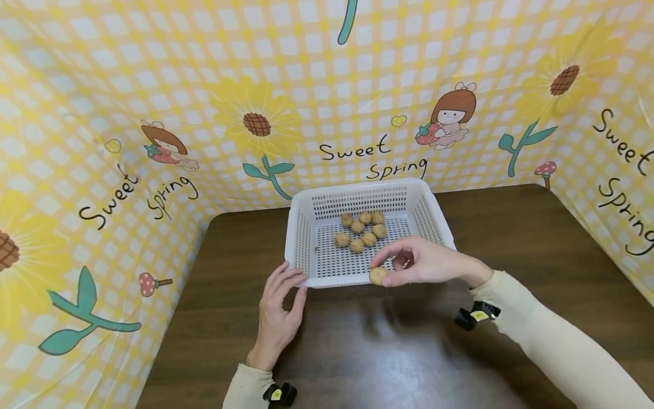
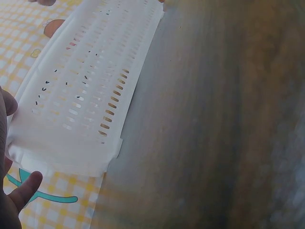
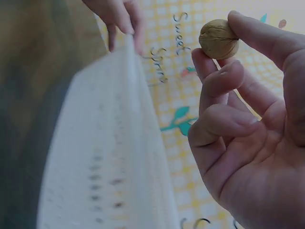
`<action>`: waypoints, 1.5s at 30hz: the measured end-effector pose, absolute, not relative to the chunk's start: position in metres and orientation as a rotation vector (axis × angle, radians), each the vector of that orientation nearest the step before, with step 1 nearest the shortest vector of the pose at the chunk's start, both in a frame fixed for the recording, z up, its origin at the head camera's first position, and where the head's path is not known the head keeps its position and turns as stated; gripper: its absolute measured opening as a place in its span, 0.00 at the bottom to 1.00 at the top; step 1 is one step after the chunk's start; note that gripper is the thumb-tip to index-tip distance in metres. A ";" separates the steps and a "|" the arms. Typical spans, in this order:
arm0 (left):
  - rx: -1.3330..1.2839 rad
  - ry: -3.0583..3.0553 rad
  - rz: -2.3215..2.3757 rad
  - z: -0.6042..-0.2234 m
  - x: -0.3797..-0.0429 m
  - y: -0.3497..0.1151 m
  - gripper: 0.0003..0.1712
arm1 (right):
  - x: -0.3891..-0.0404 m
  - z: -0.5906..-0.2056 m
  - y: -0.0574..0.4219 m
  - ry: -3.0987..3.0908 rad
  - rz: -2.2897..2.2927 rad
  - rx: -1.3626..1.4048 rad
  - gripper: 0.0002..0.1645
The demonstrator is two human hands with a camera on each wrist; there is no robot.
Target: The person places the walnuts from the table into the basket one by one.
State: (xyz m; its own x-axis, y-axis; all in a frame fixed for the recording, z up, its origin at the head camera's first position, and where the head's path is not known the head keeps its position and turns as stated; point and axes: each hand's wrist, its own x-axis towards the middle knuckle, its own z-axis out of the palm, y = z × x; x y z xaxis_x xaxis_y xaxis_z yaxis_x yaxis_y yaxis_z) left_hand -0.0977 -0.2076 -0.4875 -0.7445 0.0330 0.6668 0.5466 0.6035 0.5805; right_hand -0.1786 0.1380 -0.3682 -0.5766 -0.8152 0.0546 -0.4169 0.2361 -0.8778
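Note:
A white plastic basket (image 1: 332,280) with slotted walls stands on the dark table, and several walnuts (image 1: 369,238) lie together on its floor. My left hand (image 1: 280,312) holds the basket's near left corner, fingers over the rim and the thumb against the outside. Part of that grip is cut off in the left wrist view. My right hand (image 1: 426,261) pinches one walnut (image 3: 219,39) between thumb and fingertips. That walnut is over the basket's near rim in the head view. In the right wrist view the other fingers are loosely bent.
The brown wooden table (image 1: 245,227) extends on both sides of the basket. A yellow checked cloth (image 1: 327,102) with flowers and lettering hangs behind and along the sides, close to the basket's far wall. Black bands with small devices (image 1: 477,316) are on both wrists.

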 end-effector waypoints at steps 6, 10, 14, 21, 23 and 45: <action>-0.461 -2.215 -1.077 -0.486 -0.098 -0.208 0.13 | -0.199 -0.343 0.140 2.152 -1.287 -1.126 0.19; -0.455 -2.215 -1.078 -0.486 -0.097 -0.208 0.13 | -0.216 -0.330 0.137 2.195 -1.255 -1.112 0.19; -0.449 -2.217 -1.081 -0.486 -0.096 -0.207 0.13 | -0.232 -0.320 0.131 2.243 -1.215 -1.056 0.21; -0.455 -2.214 -1.076 -0.486 -0.096 -0.207 0.13 | -0.262 -0.319 0.124 2.359 -1.161 -0.927 0.24; -0.452 -2.215 -1.074 -0.486 -0.096 -0.206 0.13 | -0.269 -0.322 0.122 2.383 -1.159 -0.899 0.25; -0.447 -2.216 -1.084 -0.487 -0.096 -0.207 0.13 | -0.317 -0.385 0.112 2.330 -1.332 -0.551 0.29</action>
